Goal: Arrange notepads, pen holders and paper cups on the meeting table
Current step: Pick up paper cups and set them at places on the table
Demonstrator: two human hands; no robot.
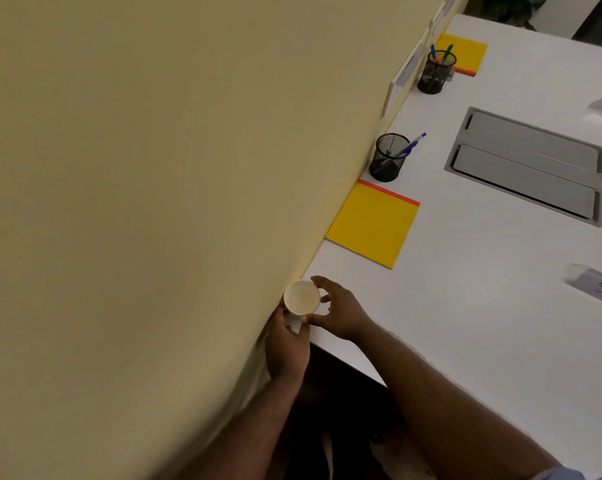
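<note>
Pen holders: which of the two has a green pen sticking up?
The far pen holder, standing in front of the far yellow notepad. The near pen holder, just beyond the near yellow notepad, shows blue pens leaning out to the right.

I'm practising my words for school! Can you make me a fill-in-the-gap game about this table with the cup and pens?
1. Both hands, the left hand and the right hand, hold a white paper ____.
2. The near notepad is mostly ____ in colour.
3. There are ____ black mesh pen holders: the near pen holder and the far pen holder.

Missing words: cup; yellow; two
</note>
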